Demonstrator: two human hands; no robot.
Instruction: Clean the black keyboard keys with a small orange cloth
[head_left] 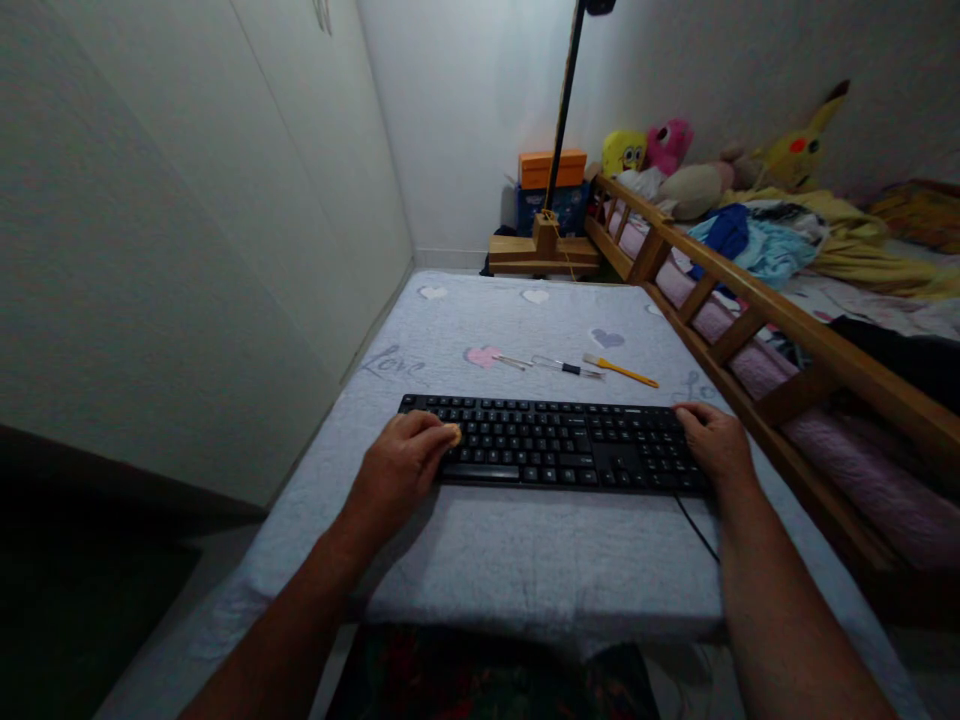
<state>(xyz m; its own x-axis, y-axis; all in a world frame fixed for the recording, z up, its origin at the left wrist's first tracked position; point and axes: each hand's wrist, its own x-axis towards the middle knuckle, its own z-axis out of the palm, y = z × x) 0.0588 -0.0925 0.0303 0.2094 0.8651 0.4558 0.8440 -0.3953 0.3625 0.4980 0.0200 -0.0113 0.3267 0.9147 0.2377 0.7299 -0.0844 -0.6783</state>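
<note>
Now my left hand (409, 455) pinches a small tan piece (455, 434) over the left-side keys of the keyboard (555, 445) on the table (555, 560), my right hand (716, 445) grips its right end, and the brush (630, 374) lies unused beyond it, progress unclear.

"How many hands do we see?"
"We count two: one left hand (401, 462) and one right hand (716, 440)."
"And on the cloth?"
"We have one keyboard (555, 445), one small tan piece (453, 434), one brush (626, 372), one wire tool (570, 369) and two thin white sticks (513, 361)."
"Boxes?"
"We find two, one orange box (553, 169) and one blue box (571, 208)."
"Plush toys (670, 146)?"
"At least three, we'd say."
</note>
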